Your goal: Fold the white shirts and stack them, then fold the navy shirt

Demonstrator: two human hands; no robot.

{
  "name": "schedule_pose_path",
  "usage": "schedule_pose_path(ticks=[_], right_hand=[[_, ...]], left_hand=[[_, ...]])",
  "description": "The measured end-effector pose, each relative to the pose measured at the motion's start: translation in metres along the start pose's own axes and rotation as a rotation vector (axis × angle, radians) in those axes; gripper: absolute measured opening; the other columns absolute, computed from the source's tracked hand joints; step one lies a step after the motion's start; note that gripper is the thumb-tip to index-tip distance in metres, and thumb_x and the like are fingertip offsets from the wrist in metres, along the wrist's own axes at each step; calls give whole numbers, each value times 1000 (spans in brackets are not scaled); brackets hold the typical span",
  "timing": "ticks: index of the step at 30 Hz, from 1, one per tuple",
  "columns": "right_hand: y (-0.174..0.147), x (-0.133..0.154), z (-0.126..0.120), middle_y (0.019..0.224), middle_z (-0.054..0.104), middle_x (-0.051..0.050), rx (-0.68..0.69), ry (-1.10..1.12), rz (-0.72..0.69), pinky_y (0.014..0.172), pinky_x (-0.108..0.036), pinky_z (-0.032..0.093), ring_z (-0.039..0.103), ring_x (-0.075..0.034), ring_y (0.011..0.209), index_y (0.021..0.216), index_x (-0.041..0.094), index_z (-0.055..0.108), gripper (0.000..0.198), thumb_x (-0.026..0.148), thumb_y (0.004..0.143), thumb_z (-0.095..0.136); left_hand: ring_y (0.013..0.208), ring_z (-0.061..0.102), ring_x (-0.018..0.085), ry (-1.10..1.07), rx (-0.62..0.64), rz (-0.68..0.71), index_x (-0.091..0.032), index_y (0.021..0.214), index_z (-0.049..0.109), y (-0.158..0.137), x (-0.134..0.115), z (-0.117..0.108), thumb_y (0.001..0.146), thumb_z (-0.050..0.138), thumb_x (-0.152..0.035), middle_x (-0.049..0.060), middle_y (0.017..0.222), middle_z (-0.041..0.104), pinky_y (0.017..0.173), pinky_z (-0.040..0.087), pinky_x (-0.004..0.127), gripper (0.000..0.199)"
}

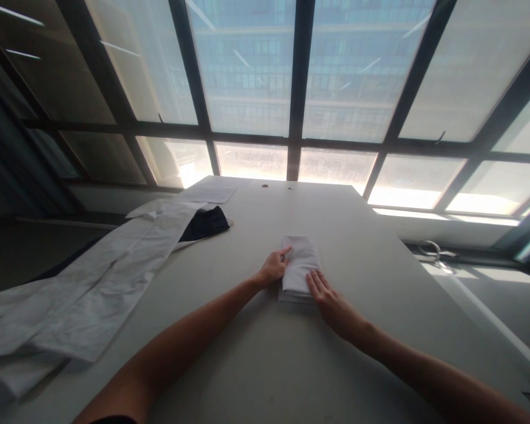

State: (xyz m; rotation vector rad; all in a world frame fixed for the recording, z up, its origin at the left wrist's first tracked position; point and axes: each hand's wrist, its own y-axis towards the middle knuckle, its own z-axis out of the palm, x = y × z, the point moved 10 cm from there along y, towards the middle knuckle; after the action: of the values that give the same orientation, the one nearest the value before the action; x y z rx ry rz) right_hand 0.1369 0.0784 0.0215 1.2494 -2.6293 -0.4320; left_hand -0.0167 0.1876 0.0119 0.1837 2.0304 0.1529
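A folded white cloth [301, 259], stacked in layers into a narrow rectangle, lies on the white table [256, 353] in front of me. At its left edge is my left hand [274, 266], thumb over the top and the other fingers curled at the side, gripping the edge; some fingertips are hidden. My right hand [329, 297] rests on the cloth's lower right corner, its fingers stretched out flat and pressing on the top layer. The near end shows the folded layers.
Long white garments [115, 277] lie spread along the table's left side, with a dark navy piece [207, 224] among them. A white sheet [212, 194] sits at the far left corner. Tall windows stand behind; a round silvery object [430, 250] is beyond the right edge.
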Motion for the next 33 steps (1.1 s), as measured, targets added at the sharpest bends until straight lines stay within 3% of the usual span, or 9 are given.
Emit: schedule_pose_path(ticks=[10, 13, 16, 18, 21, 24, 28, 30, 33], right_hand=[[-14, -22, -4, 155, 42, -20, -56, 211, 47, 115, -48, 41, 33, -26, 147, 157, 11, 31, 82, -7, 77, 37], [-15, -19, -2, 156, 40, -19, -31, 206, 29, 117, -46, 40, 29, -25, 149, 157, 10, 31, 82, -8, 78, 35], [-14, -10, 2, 159, 35, -19, 19, 159, -14, 118, -45, 37, 22, -25, 151, 156, 6, 32, 79, -8, 79, 33], [-13, -5, 4, 160, 31, -19, 36, 126, -14, 120, -47, 34, 20, -27, 151, 156, 5, 32, 77, -6, 80, 35], [-11, -6, 1, 161, 29, -18, 31, 137, 18, 121, -49, 31, 20, -28, 151, 156, 5, 33, 74, 0, 82, 39], [-10, -21, -7, 154, 44, -14, 25, 248, 60, 120, -49, 32, 35, -26, 146, 150, 12, 47, 58, 11, 92, 40], [-15, -70, -28, 128, 69, -13, -154, 370, 314, 116, -47, 38, 58, -23, 130, 131, 16, 67, 47, 25, 103, 31], [-15, -74, -29, 140, 60, -14, -194, 388, 324, 117, -46, 37, 48, -24, 138, 141, 14, 59, 47, 30, 102, 37], [-9, -48, -9, 162, 31, -11, -50, 384, 155, 122, -48, 24, 23, -24, 151, 158, 17, 32, 64, 33, 98, 49]], left_hand=[[125, 60, 22, -72, 41, -82, -12, 142, 56, -5, 3, -7, 87, 53, -11, 11, 140, 61, 111, 42, 33, 55], [111, 64, 23, 187, 29, -90, -10, 142, 54, -4, 2, -14, 82, 54, -5, 13, 128, 65, 104, 47, 35, 60], [116, 59, 25, 526, -119, 60, -12, 142, 53, -10, -28, -23, 84, 54, -6, 14, 129, 59, 107, 43, 39, 59], [124, 53, 25, 642, -119, 242, -18, 143, 52, -20, -57, -6, 91, 49, -11, 13, 136, 55, 111, 39, 40, 53], [138, 43, 25, 713, 105, 418, -22, 145, 50, -36, -73, 41, 102, 41, -27, 10, 148, 51, 117, 30, 43, 44], [149, 28, 30, 781, 272, 425, -19, 151, 42, -43, -60, 69, 106, 31, -41, 12, 159, 38, 120, 22, 50, 51], [152, 21, 30, 815, 319, 410, -20, 156, 35, -42, -46, 72, 107, 24, -47, 10, 164, 29, 121, 18, 52, 57], [152, 21, 29, 813, 321, 412, -20, 156, 34, -42, -46, 70, 107, 23, -48, 10, 164, 28, 121, 17, 51, 57], [152, 22, 29, 805, 322, 407, -21, 156, 35, -41, -49, 69, 107, 21, -49, 10, 163, 29, 121, 20, 50, 58]])
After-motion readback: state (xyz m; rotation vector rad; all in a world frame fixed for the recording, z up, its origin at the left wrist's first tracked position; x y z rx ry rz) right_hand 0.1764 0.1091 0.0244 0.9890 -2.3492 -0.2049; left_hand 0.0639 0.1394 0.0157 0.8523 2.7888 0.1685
